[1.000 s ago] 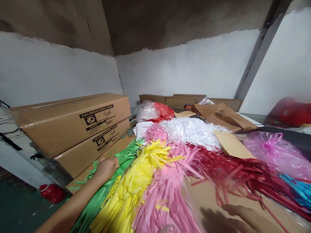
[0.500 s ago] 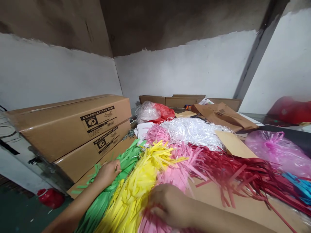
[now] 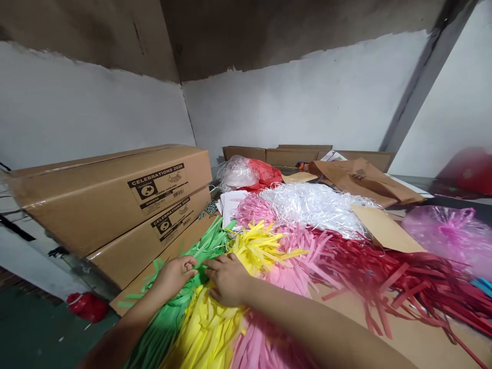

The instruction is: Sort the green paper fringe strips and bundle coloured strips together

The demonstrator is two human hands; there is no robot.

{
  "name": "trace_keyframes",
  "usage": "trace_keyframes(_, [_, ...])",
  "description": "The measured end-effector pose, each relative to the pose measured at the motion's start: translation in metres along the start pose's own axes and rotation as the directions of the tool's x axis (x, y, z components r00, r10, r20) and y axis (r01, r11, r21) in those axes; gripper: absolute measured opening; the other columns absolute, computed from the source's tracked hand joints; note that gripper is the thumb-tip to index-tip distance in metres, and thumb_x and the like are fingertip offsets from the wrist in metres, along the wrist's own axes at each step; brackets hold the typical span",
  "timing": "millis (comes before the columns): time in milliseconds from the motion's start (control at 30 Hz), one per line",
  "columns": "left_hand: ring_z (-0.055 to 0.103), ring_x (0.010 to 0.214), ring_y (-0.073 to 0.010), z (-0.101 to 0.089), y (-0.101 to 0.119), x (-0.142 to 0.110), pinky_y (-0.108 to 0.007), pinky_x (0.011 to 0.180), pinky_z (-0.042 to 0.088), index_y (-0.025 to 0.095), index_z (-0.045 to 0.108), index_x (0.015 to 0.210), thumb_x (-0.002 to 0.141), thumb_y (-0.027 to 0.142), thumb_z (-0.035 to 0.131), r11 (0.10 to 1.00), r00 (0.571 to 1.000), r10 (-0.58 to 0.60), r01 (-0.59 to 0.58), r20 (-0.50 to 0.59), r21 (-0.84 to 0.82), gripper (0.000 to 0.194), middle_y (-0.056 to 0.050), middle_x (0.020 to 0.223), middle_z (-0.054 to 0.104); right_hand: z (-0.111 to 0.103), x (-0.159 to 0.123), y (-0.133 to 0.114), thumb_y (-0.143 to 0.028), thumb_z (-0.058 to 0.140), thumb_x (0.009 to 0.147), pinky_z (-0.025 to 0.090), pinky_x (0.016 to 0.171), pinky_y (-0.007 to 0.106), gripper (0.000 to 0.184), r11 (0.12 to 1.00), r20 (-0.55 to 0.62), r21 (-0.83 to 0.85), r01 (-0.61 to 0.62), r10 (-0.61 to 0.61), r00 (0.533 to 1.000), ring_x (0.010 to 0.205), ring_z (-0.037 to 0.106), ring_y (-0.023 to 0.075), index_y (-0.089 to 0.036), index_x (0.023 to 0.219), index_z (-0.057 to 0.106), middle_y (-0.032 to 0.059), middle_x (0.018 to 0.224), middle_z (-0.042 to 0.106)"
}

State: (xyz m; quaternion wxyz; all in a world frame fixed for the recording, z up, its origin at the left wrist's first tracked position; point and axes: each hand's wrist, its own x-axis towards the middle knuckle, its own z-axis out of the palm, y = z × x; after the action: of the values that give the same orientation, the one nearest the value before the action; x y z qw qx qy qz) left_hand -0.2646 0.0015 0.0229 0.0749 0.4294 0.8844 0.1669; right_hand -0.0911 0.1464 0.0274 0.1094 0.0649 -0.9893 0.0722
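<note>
Bundles of paper strips lie side by side on a cardboard-covered table: green strips [image 3: 209, 240], yellow strips [image 3: 261, 246], pink strips [image 3: 286, 274] and dark red strips [image 3: 384, 277]. My left hand [image 3: 172, 277] rests on the green strips with its fingers curled and pinching at them. My right hand [image 3: 226, 279] reaches across the yellow bundle, palm down, fingertips at the green strips right beside the left hand. Whether the right hand holds any strip is hidden.
Two long cardboard boxes [image 3: 115, 189] labelled "CELEBRATIONS 2026" are stacked at the left. White shredded strips [image 3: 315, 205] lie behind the colours, with a brown envelope [image 3: 384, 230], a pink plastic bag [image 3: 449, 236], brown paper bags [image 3: 361, 177] and a red bag [image 3: 265, 177].
My right hand moved from the bottom right, over the pink strips, leftward onto the yellow bundle next to my left hand. The left hand stayed on the green strips.
</note>
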Motion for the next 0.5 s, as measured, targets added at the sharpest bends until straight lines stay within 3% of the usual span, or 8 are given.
trace_keyframes(200, [0.062,0.078,-0.0167,0.002,-0.005,0.004,-0.034,0.078,0.049,0.018,0.067,0.09,0.082,0.03,0.071,0.999,1.0,-0.014,0.015,0.018,-0.048,0.015,0.003,0.078,0.065,0.006,0.01,-0.003,-0.042,0.057,0.095,0.047,0.093,0.05,0.044,0.999,0.051,-0.033,0.039,-0.038,0.998,0.111,0.057,0.0287,-0.012,0.126,0.063,0.0087,0.14,0.062])
trace_keyframes(367, [0.062,0.072,-0.0172,0.008,-0.013,0.007,-0.033,0.072,0.048,0.018,0.069,0.084,0.083,0.051,0.069,0.989,0.998,-0.031,0.04,0.059,-0.142,0.033,0.003,0.07,0.063,0.01,0.01,-0.003,-0.038,0.057,0.094,0.045,0.095,0.049,0.045,0.997,0.068,-0.059,0.047,-0.043,0.997,0.11,0.058,0.0288,-0.012,0.13,0.061,0.0122,0.134,0.064])
trace_keyframes(500, [0.068,0.081,-0.019,0.011,-0.018,0.009,-0.036,0.08,0.051,0.018,0.069,0.082,0.087,0.057,0.064,0.97,0.996,-0.032,0.052,0.085,-0.236,0.04,0.001,0.078,0.072,0.014,0.009,-0.003,-0.035,0.058,0.092,0.046,0.092,0.049,0.04,0.996,0.079,-0.064,0.057,-0.052,0.996,0.106,0.058,0.0278,-0.009,0.122,0.065,0.011,0.128,0.066])
